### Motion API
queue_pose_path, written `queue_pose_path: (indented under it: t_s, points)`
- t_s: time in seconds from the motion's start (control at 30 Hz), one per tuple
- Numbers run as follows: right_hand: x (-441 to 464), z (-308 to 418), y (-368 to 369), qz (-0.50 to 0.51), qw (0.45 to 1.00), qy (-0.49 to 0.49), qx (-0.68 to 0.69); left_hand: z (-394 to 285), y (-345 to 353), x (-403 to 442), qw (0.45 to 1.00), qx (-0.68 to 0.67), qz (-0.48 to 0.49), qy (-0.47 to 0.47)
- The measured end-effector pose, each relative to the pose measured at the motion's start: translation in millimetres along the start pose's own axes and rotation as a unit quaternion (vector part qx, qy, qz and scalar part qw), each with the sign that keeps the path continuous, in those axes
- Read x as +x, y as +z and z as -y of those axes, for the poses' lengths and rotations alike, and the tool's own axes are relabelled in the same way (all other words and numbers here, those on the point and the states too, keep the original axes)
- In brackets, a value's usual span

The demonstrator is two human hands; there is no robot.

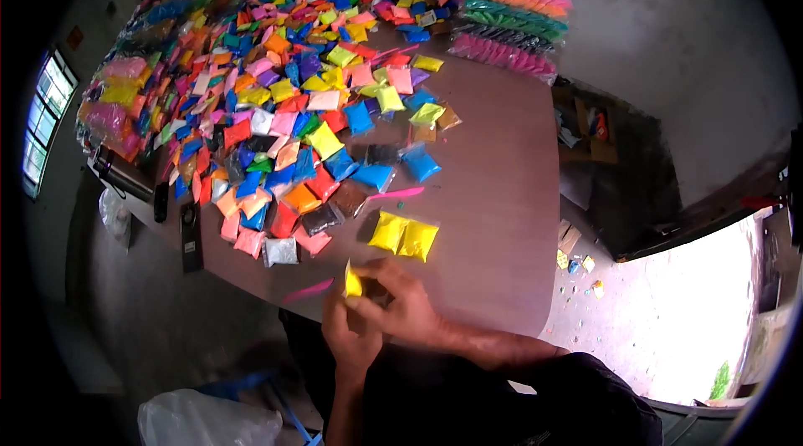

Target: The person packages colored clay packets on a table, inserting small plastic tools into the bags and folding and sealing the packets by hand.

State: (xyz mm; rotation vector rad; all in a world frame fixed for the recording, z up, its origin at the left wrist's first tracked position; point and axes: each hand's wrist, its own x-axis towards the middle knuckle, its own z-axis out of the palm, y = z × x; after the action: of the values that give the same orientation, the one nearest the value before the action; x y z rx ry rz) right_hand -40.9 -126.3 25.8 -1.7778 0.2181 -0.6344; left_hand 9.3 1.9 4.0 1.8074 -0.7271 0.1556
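Yellow plastic sachet (354,284) | upright at fingertips | right hand (403,304): fingers clamped on it | left hand (351,336): at lower end, cannot tell whether clamped

No text, label, brand, number or sign readable. Faint pale marks low on the wearer's dark clothing (552,400), at the bottom of the view; too small to make out, lettering or not cannot be told. Small light marks also on the dark narrow box (191,237) at the table's left edge; likewise too small to read. Reddish patch (75,37) on the wall above the barred window (48,124); too blurred to tell whether it is a sign.
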Motion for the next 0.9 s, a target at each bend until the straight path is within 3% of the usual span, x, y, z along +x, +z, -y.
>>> queue_pose_path:
  t_s: [0.13,0.2,0.33,0.4,0.57,0.63,0.77,0.9]
  points:
    - [1.3,-8.8,-1.5,-0.018,0.999,-0.014,0.034,5.4,-15.4,-4.3,0.997,-0.059,0.045,-0.033]
    - [0.8,-7.8,-5.4,-0.006,0.998,0.036,0.047,-0.2,-15.1,-7.0,0.977,-0.161,0.017,-0.14]
    - [1.8,-10.0,-2.4,0.023,0.991,0.065,0.112,-7.4,-11.2,1.7,0.961,-0.204,-0.017,-0.189]
    - [0.7,-11.5,-2.6,0.05,0.988,0.071,0.125,-11.3,-14.1,4.9,0.952,-0.199,0.036,-0.231]
    - [0.8,-22.1,5.9,0.021,0.994,-0.001,0.104,14.3,-13.6,-6.2,0.963,-0.186,0.04,-0.192]
    - [-2.0,-26.2,7.7,0.025,0.99,0.036,0.137,18.9,-14.5,-7.8,0.967,-0.198,0.042,-0.157]
    - [-2.4,-27.9,7.4,0.035,0.973,0.095,0.207,9.4,-15.7,-1.8,0.956,-0.231,0.044,-0.174]
    - [0.8,-30.0,7.1,0.052,0.981,0.047,0.179,-6.0,-25.5,11.0,0.948,-0.249,0.04,-0.194]
